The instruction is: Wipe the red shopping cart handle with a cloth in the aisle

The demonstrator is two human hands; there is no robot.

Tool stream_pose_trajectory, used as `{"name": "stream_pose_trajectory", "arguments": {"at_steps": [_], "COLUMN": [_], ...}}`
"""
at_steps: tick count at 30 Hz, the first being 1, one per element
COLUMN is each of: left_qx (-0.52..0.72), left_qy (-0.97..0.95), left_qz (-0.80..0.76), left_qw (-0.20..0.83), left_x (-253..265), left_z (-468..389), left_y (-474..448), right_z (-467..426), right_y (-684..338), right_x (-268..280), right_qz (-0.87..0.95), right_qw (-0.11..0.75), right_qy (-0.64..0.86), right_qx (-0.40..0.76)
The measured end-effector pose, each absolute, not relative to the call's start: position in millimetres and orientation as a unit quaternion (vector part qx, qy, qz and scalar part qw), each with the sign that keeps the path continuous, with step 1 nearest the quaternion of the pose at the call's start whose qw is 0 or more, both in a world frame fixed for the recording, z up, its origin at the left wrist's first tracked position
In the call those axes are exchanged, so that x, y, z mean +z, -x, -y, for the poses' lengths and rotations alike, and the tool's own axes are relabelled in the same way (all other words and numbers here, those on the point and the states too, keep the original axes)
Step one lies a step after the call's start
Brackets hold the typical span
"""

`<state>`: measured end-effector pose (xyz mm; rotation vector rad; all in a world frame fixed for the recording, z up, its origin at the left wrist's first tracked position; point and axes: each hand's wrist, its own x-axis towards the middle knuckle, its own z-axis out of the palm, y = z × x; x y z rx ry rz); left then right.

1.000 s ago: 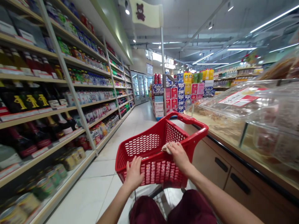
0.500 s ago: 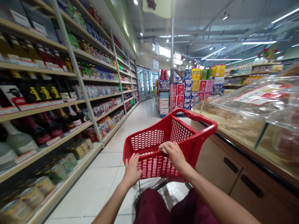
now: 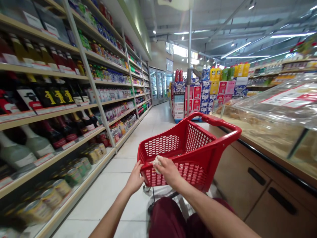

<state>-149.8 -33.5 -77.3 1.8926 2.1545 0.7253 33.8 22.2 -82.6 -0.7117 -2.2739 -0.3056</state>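
Red cart [image 3: 190,155], left hand [image 3: 135,178] against it; cloth [image 3: 157,164] in right hand [image 3: 169,172].

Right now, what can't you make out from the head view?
All in the head view:
- Pale cloth: partly covered by the right hand.
- Red cart: its near side hides much of the basket floor.
- Pale banner: cut off by the top edge.
- Cans: label text too blurred.

The trousers [image 3: 168,216] are dark maroon and plain — the forearms [image 3: 112,207] and fingers [image 3: 137,168] are bare.
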Motion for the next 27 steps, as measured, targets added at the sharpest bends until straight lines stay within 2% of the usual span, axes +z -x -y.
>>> {"name": "stream_pose_trajectory", "arguments": {"at_steps": [3,7,14,21,27], "left_qx": [0.259,0.254,0.268,0.188,0.135], "left_qy": [-0.642,-0.658,-0.647,-0.647,-0.637], "left_qz": [-0.715,-0.700,-0.707,-0.733,-0.758], "left_qw": [0.104,0.113,0.100,0.086,0.014], "left_x": [-78.8,-80.8,-81.6,-75.0,-66.4], "left_z": [37.0,39.5,35.3,40.4,36.1], "left_y": [150.7,150.2,147.7,145.3,120.2], "right_z": [-6.3,7.8,-7.8,0.6,-19.2], "right_y": [-10.1,-8.6,-13.3,-32.7,-50.4], "right_x": [-127.3,-158.5,-98.0,-145.9,-109.1], "right_qz": [0.916,0.921,0.892,0.914,0.848], "right_qw": [0.306,0.260,0.341,0.304,0.421], "right_qy": [0.235,0.280,0.293,0.262,0.309], "right_qx": [-0.107,-0.074,-0.052,-0.053,-0.085]}}
